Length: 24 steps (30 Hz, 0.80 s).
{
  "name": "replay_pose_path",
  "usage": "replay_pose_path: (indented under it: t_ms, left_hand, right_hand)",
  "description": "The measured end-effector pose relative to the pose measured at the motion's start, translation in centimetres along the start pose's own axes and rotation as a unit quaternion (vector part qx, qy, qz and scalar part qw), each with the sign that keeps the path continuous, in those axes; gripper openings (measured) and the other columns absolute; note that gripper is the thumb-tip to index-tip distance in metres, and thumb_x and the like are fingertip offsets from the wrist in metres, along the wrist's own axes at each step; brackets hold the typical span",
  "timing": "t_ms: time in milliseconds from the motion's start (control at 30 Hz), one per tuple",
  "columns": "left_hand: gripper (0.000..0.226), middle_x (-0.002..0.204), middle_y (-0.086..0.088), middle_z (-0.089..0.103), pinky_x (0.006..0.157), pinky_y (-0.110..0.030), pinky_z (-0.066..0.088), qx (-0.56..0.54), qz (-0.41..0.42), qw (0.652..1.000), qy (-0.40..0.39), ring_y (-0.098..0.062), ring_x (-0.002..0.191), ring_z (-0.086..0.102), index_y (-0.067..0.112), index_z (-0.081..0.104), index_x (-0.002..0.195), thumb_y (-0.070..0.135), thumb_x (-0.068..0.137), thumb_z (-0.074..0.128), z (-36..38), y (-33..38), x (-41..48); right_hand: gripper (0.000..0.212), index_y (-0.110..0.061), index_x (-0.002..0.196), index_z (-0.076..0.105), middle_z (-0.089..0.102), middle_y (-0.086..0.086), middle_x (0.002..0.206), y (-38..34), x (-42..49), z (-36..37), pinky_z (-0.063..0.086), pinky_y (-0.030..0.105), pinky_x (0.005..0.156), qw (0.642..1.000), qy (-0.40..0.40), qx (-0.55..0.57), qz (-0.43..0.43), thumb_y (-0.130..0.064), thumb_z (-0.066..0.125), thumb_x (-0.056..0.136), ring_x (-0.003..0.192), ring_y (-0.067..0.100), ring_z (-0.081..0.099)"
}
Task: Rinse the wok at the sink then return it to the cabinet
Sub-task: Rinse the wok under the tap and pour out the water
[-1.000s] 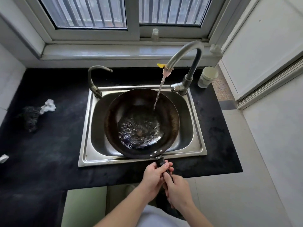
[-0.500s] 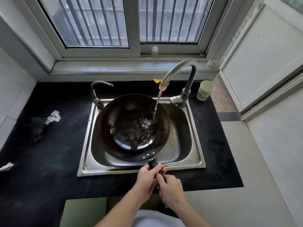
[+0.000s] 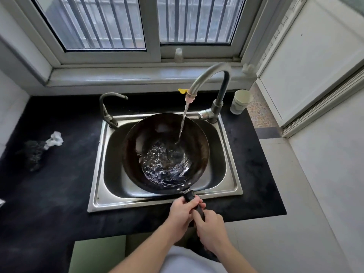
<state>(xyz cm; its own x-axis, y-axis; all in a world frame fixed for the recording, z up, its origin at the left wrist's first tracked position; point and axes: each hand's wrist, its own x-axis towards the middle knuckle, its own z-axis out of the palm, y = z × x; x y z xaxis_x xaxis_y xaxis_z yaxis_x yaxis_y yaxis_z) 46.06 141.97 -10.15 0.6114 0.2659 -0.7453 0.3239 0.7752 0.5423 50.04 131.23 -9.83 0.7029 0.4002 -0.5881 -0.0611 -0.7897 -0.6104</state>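
Observation:
A dark round wok (image 3: 137,154) sits in the steel sink (image 3: 98,174), its black handle (image 3: 189,196) pointing toward me over the front rim. Both hands grip that handle: my left hand (image 3: 182,213) wraps it nearer the wok, my right hand (image 3: 210,227) holds it just behind. A thin stream of water falls from the tall curved faucet (image 3: 208,75) into the right side of the wok. Water pools and ripples in the wok's bottom. No cabinet is in view.
A smaller tap (image 3: 106,107) stands at the sink's back left. A white cup (image 3: 241,101) sits on the black counter (image 3: 49,194) right of the faucet. A dark scrubber (image 3: 34,154) and crumpled white paper (image 3: 55,138) lie at left. A window is behind.
The wok has tilted and shifted in the sink, and the water inside has sloshed around. Both hands stay shut on the handle. The camera view has moved slightly.

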Motion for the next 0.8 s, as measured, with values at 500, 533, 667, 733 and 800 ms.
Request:
replay_pose_path:
  t_ms: [500,533,667,733,800]
  left_hand:
    - [0.004,0.076,-0.012,0.072,0.072,-0.035,0.054,-0.012,0.043,0.998,0.050,-0.023,0.073,0.068,0.000,0.065,0.094,0.002,0.093,0.062,-2.6,1.6,-0.4]
    - [0.004,0.075,-0.012,0.072,0.073,-0.037,0.053,-0.012,0.039,0.998,0.056,-0.024,0.073,0.068,0.000,0.066,0.094,0.002,0.092,0.062,-2.8,1.3,-0.4]
    - [0.005,0.070,-0.010,0.073,0.069,-0.033,0.059,-0.011,0.024,0.997,0.073,-0.023,0.074,0.070,-0.002,0.064,0.095,-0.001,0.090,0.064,-2.7,0.4,-0.4]
    - [0.005,0.069,-0.009,0.074,0.065,-0.033,0.056,-0.005,0.025,0.997,0.073,-0.021,0.069,0.070,-0.001,0.063,0.095,0.001,0.090,0.065,-2.3,0.6,-0.5]
    - [0.004,0.071,-0.010,0.074,0.062,-0.033,0.051,0.004,0.034,0.997,0.074,-0.021,0.065,0.069,0.000,0.063,0.094,0.003,0.091,0.064,-2.0,1.1,-0.5]
  right_hand:
    - [0.034,-0.019,0.066,0.058,0.061,0.000,0.058,-3.0,0.4,1.3,0.048,0.035,0.050,0.998,-0.048,0.000,-0.031,-0.039,0.056,0.093,0.047,0.014,0.056]
    - [0.034,-0.018,0.066,0.058,0.061,0.000,0.057,-2.9,0.2,1.5,0.048,0.034,0.047,0.998,-0.051,-0.002,-0.028,-0.039,0.056,0.093,0.045,0.014,0.055]
    - [0.037,-0.020,0.060,0.056,0.058,-0.002,0.051,-2.2,-0.2,1.8,0.046,0.034,0.045,0.998,-0.056,0.000,-0.024,-0.038,0.056,0.093,0.040,0.011,0.052]
    - [0.038,-0.019,0.059,0.057,0.057,-0.002,0.049,-2.1,0.0,1.6,0.046,0.035,0.046,0.998,-0.062,0.002,-0.027,-0.037,0.056,0.093,0.038,0.009,0.050]
    - [0.038,-0.017,0.060,0.058,0.056,-0.002,0.048,-2.3,0.5,1.2,0.044,0.032,0.042,0.997,-0.071,0.014,-0.032,-0.036,0.057,0.093,0.035,0.008,0.048]
